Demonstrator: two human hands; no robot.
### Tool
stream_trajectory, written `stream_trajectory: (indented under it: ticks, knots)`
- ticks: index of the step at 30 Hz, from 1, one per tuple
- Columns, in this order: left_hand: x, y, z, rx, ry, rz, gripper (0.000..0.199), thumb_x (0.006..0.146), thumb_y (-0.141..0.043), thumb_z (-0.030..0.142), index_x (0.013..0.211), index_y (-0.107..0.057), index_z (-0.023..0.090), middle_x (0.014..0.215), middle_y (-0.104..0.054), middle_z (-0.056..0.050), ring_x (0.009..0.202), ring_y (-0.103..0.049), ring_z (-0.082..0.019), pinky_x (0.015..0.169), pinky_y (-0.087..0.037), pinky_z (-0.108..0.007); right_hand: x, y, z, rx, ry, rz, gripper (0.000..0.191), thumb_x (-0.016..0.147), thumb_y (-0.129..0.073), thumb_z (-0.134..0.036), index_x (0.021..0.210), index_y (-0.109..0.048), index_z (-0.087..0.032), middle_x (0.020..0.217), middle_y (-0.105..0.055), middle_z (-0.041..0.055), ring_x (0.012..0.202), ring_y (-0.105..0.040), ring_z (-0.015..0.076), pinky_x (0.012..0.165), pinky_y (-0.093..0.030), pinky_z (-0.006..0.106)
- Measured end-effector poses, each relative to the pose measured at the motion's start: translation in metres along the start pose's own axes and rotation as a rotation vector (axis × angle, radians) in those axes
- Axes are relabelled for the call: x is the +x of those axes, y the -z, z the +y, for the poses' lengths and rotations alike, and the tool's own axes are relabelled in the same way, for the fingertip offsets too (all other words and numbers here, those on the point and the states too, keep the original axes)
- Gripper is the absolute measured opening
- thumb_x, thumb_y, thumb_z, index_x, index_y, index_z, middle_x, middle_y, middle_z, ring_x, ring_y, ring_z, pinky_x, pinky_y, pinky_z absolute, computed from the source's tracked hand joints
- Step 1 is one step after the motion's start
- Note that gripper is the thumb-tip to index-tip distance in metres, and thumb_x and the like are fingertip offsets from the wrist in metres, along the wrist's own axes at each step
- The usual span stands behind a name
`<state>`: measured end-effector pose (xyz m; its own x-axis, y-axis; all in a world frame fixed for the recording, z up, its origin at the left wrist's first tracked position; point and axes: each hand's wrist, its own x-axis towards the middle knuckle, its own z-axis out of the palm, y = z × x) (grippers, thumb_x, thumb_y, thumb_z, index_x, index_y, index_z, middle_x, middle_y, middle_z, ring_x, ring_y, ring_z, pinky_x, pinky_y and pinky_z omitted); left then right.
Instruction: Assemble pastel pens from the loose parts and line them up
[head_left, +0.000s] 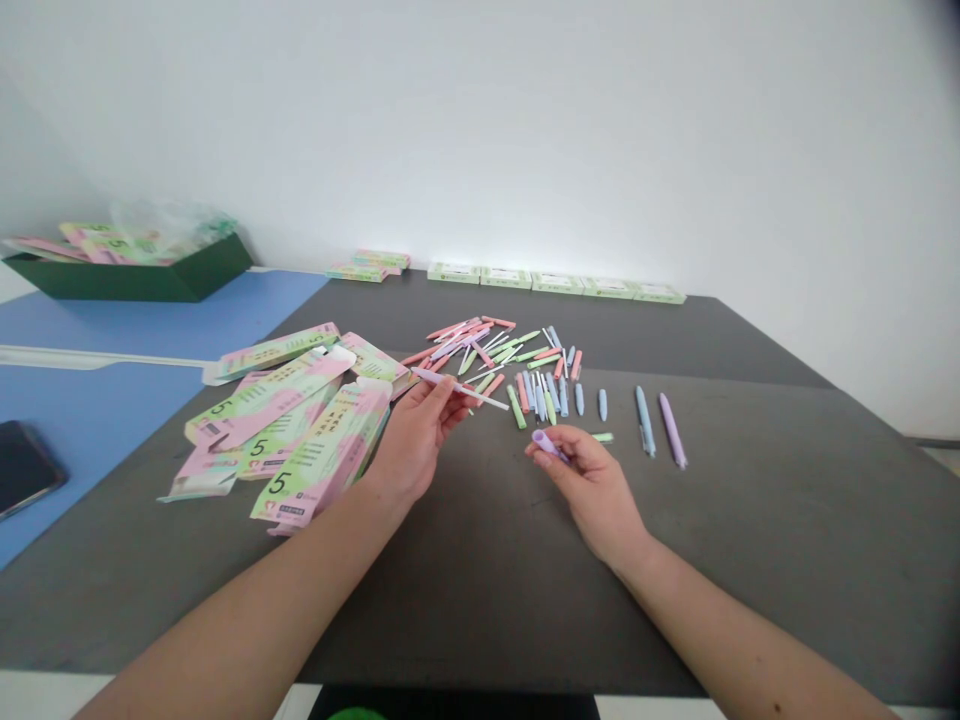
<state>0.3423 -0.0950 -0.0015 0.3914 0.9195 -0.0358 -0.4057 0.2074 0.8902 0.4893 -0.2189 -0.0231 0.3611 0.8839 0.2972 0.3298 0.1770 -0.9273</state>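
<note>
While the left hand (416, 440) pinches a purple pen half (426, 375), its white refill (491, 401) pointing right, the right hand (596, 490) grips a hollow purple barrel (551, 446), the pieces apart; loose pen parts (516, 407) lie farther off, whole pens (673, 430) right, paper boxes (322, 450) left.

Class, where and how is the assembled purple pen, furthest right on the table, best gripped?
Probably mid-barrel, from above: the purple pen lies flat, so thumb and finger can pinch across its slim width, beside the light-blue pen.
</note>
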Motion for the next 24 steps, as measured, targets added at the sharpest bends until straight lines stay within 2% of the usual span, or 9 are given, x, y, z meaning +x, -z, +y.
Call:
stream_trajectory:
  ticks: [2, 4, 8, 13, 19, 24]
  knots:
    - [-0.001, 0.000, 0.001, -0.024, 0.022, -0.001, 0.019, 0.076, -0.064, 0.031, 0.083, -0.061, 0.014, 0.080, -0.066, -0.002, 0.071, -0.060, -0.007, 0.065, -0.047, -0.016, -0.001, 0.004, -0.003, 0.113, 0.167, -0.056, 0.011, 0.082, -0.059, -0.020, 0.093, -0.059, -0.024, 0.092, -0.068, 0.0009, 0.089, -0.061, 0.0166, 0.082, -0.046, 0.033]
    - [-0.003, -0.002, 0.000, -0.034, 0.039, -0.016, 0.018, 0.077, -0.064, 0.031, 0.082, -0.062, 0.014, 0.079, -0.066, -0.001, 0.070, -0.060, -0.007, 0.065, -0.047, -0.016, -0.003, 0.007, -0.009, 0.168, 0.303, -0.110, 0.019, 0.082, -0.058, -0.012, 0.093, -0.058, -0.027, 0.095, -0.068, -0.0003, 0.096, -0.060, 0.0172, 0.087, -0.045, 0.037]
    - [-0.010, -0.006, -0.001, -0.043, 0.054, -0.077, 0.018, 0.078, -0.063, 0.033, 0.083, -0.063, 0.015, 0.080, -0.065, -0.001, 0.071, -0.060, -0.007, 0.066, -0.047, -0.017, -0.005, 0.011, -0.016, 0.164, 0.395, -0.147, 0.028, 0.079, -0.060, -0.006, 0.094, -0.058, -0.029, 0.097, -0.069, -0.0013, 0.098, -0.060, 0.0183, 0.086, -0.045, 0.040]
    - [-0.016, -0.009, -0.001, -0.042, 0.061, -0.106, 0.018, 0.079, -0.062, 0.033, 0.085, -0.064, 0.016, 0.083, -0.066, -0.001, 0.072, -0.060, -0.007, 0.066, -0.047, -0.017, -0.005, 0.012, -0.016, 0.155, 0.377, -0.145, 0.029, 0.078, -0.061, -0.004, 0.093, -0.058, -0.029, 0.098, -0.069, -0.0020, 0.097, -0.060, 0.0180, 0.085, -0.046, 0.040]
    - [-0.016, -0.009, -0.001, -0.040, 0.061, -0.110, 0.018, 0.080, -0.061, 0.032, 0.086, -0.064, 0.016, 0.083, -0.066, -0.001, 0.072, -0.060, -0.007, 0.066, -0.047, -0.017, -0.008, 0.011, -0.016, 0.172, 0.311, -0.122, 0.025, 0.079, -0.061, -0.007, 0.093, -0.057, -0.028, 0.098, -0.069, -0.0022, 0.095, -0.062, 0.0152, 0.083, -0.047, 0.033]
    - [-0.015, -0.009, -0.001, -0.035, 0.055, -0.091, 0.018, 0.079, -0.062, 0.032, 0.086, -0.065, 0.016, 0.083, -0.066, -0.001, 0.072, -0.060, -0.007, 0.066, -0.048, -0.016, -0.006, 0.007, -0.016, 0.029, 0.141, -0.042, 0.014, 0.081, -0.062, -0.016, 0.091, -0.058, -0.025, 0.095, -0.070, -0.0014, 0.092, -0.064, 0.0137, 0.083, -0.047, 0.029]
